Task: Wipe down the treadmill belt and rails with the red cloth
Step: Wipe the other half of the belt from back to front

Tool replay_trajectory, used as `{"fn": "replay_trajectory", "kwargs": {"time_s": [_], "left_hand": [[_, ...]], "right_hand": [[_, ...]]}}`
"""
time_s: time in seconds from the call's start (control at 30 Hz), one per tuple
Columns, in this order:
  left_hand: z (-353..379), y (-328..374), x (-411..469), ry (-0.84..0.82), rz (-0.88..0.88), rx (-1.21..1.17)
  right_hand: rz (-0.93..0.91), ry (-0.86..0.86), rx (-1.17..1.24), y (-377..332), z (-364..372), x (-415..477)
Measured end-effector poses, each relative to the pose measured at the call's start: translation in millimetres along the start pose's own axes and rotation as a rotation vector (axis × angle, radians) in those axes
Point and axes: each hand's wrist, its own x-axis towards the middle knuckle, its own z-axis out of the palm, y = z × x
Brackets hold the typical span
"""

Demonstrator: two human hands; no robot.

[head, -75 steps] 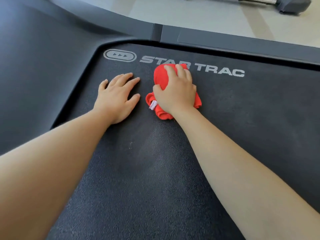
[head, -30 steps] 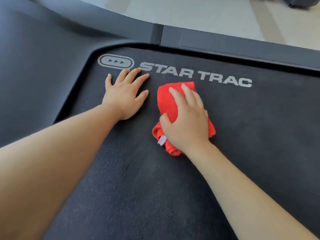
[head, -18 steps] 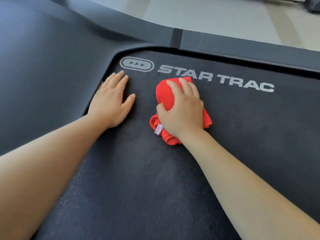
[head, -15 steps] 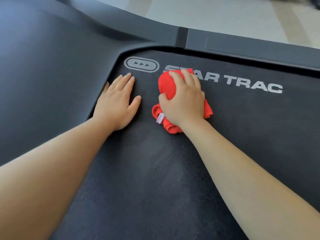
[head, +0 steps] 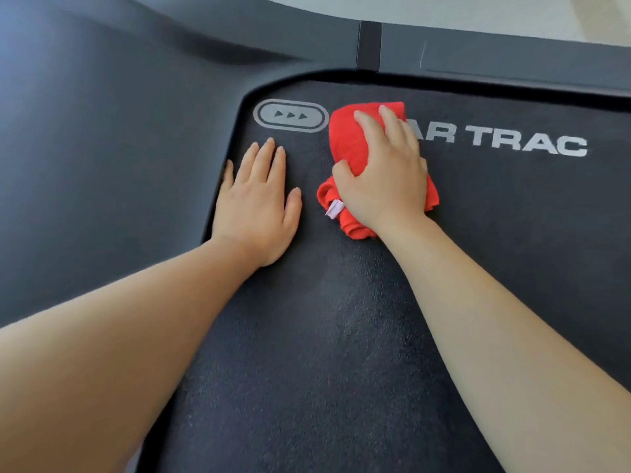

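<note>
Palm down with fingers spread, the right hand [head: 382, 175] pins the bunched red cloth [head: 358, 148] onto the belt [head: 324, 336] over the logo's first letters, beside the flat, empty left hand [head: 256, 206]; its loose folds could slip free mid-stroke.

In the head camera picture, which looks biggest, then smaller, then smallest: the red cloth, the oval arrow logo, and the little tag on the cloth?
1. red cloth, even though the right hand hides part of it
2. oval arrow logo, clearly smaller than the cloth
3. little tag, by far the smallest

All three lie close together on the belt, so the order is fair.
</note>
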Motion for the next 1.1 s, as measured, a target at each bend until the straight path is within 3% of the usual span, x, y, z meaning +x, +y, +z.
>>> {"fn": "replay_trajectory", "kwargs": {"time_s": [0.2,0.7,1.1], "left_hand": [[-0.1,0.6,-2.3,0.009,0.018,0.001],[-0.4,-0.2,0.9,0.029,0.006,-0.035],[-5.5,5.7,-1.0,0.011,0.014,0.001]], "right_hand": [[-0.022,0.013,-0.012,8.9,0.4,-10.7],[-0.033,-0.044,-0.034,-4.8,22.6,103.8],[-0.141,-0.075,0.006,20.6,-20.7,-51.3]]}}
